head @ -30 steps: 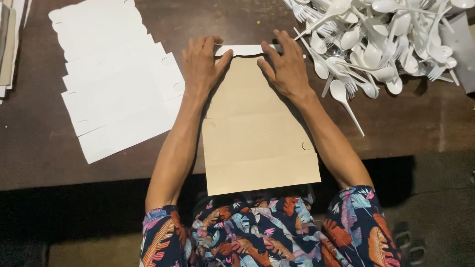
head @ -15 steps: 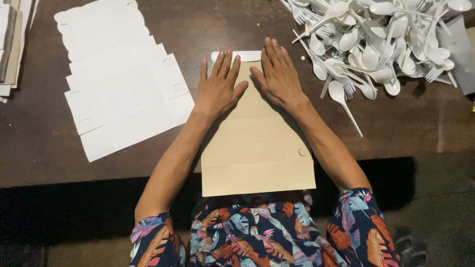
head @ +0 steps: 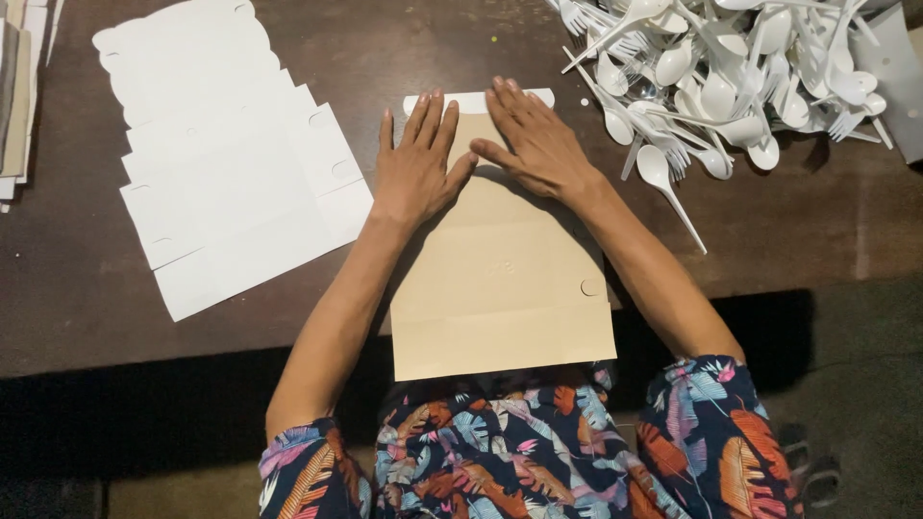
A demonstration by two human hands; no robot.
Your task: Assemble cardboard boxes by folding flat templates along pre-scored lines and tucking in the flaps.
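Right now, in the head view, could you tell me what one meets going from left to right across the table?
Pile of flat sheets at the edge → fanned white card blanks → left hand → right hand, both flat on the brown card sheet → heap of white plastic spoons and forks.

Your left hand (head: pixel 415 168) lies flat, palm down, fingers stretched forward and slightly spread, thumb angled out to the right. Your right hand (head: pixel 538 144) lies flat beside it, palm down, fingers together and pointing up and to the left, thumb reaching toward the left thumb until the two tips nearly meet. Neither hand has a grip on anything. Both forearms are bare and run back toward your body, elbows apart, wrists straight.
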